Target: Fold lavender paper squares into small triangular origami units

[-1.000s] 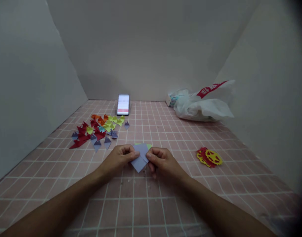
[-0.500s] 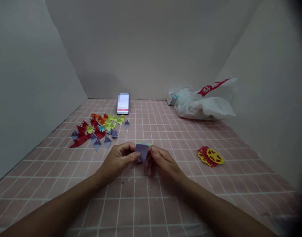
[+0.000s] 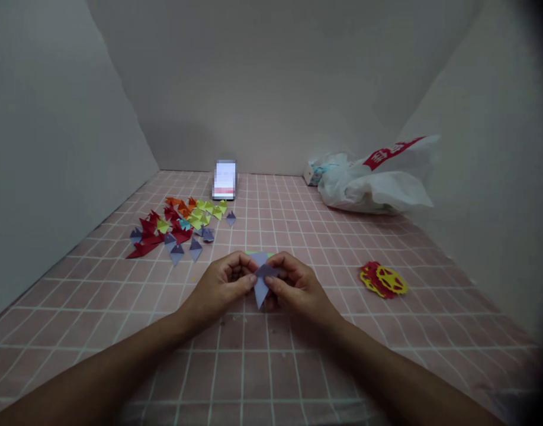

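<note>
Between both hands is a folded piece of purple origami paper [image 3: 260, 291], its lower end a point turned toward me. My left hand [image 3: 229, 278] pinches its left side between thumb and fingers. On the other side, my right hand [image 3: 295, 284] grips it, the thumb pressing on the darker purple face. Some of the right fingers are hidden behind the paper. Just beyond the hands shows a strip of green paper [image 3: 271, 254], mostly covered by the hands and the purple piece.
Left of my hands lies a cluster of small folded paper pieces [image 3: 181, 235] in red, orange, yellow, blue and purple. A phone [image 3: 224, 179] with a lit screen stands behind them. Red and yellow cut-out discs [image 3: 389, 280] lie right. A white plastic bag [image 3: 369, 192] rests at back right.
My right hand has closed in, its thumb now on the paper's front. The purple piece shows a longer, pale lower point instead of a flat dark face. The view has shifted slightly.
</note>
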### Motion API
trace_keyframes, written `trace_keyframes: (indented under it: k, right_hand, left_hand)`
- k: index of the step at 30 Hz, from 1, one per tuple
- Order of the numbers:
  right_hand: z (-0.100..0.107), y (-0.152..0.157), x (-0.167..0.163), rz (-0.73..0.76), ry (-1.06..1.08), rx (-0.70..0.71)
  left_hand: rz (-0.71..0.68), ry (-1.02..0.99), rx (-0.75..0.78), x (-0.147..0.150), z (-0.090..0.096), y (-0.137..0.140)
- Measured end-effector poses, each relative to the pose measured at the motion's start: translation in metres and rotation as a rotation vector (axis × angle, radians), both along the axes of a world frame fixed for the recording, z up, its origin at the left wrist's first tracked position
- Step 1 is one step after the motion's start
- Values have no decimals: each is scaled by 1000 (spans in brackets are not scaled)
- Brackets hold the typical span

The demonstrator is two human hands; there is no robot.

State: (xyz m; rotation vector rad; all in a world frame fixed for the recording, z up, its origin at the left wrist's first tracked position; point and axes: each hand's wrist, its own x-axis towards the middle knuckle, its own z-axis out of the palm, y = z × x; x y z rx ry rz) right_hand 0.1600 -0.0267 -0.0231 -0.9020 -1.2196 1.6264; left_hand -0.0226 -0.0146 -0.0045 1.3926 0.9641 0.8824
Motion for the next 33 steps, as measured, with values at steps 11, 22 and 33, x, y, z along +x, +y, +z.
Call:
trace_keyframes:
  k: [11, 22, 33]
  right_hand:
    - [2, 1, 0, -17, -18, 73]
    - [3, -3, 1, -45, -58, 148]
    - [5, -7, -1, -79, -186, 216]
  left_hand:
    - [13, -4, -20, 3, 8, -4]
    - [47, -79, -30, 3, 3, -6]
    - [40, -117, -95, 9, 4, -11]
